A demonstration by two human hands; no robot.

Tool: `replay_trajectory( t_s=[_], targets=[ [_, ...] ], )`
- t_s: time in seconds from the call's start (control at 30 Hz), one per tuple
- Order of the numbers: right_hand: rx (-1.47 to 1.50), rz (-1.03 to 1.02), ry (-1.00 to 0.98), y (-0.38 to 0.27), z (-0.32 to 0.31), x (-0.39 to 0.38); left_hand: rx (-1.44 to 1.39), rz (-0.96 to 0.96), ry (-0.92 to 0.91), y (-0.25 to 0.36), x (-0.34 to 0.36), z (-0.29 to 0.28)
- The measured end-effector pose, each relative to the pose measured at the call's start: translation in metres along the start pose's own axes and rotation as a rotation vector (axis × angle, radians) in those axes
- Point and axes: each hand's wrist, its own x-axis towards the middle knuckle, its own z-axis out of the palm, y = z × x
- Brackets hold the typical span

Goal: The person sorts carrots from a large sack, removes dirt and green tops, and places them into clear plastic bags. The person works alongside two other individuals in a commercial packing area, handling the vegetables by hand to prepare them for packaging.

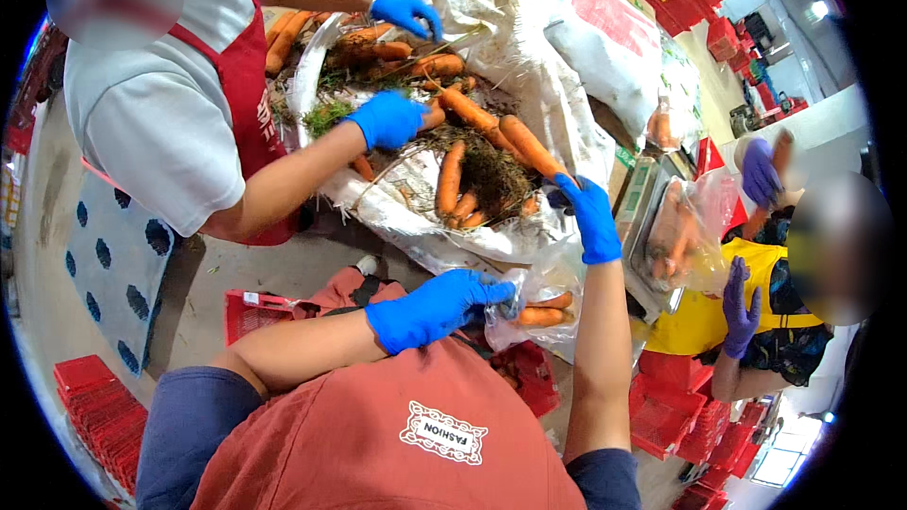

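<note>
My left hand, in a blue glove, pinches the rim of a clear plastic bag. A few carrots lie inside that bag. My right hand, also blue-gloved, grips the lower end of a long orange carrot over the heap. Spread beneath is an opened white woven sack with loose carrots and dark, wilted greens. Another carrot touches or nearly touches the held one; I cannot tell which.
At the left, a co-worker's blue-gloved hands reach into the same sack. On the right, a co-worker in purple gloves holds a carrot beside a bagged bunch of carrots on a scale. Red crates stand below and around.
</note>
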Motion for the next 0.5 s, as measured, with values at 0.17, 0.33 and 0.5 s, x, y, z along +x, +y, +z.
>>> replay_trajectory(
  t_s=[0.17,0.33,0.5],
  targets=[
    [0.531,-0.053,-0.010,-0.013,-0.038,-0.039,-0.249,0.163,-0.006,0.001,0.019,0.001],
    [0.514,-0.190,0.011,-0.007,-0.081,-0.091,-0.439,0.166,0.059,-0.004,0.027,0.004],
    [0.003,0.162,-0.152,0.003,-0.107,-0.160,-0.548,0.252,0.101,-0.009,0.025,0.009]
  ],
)
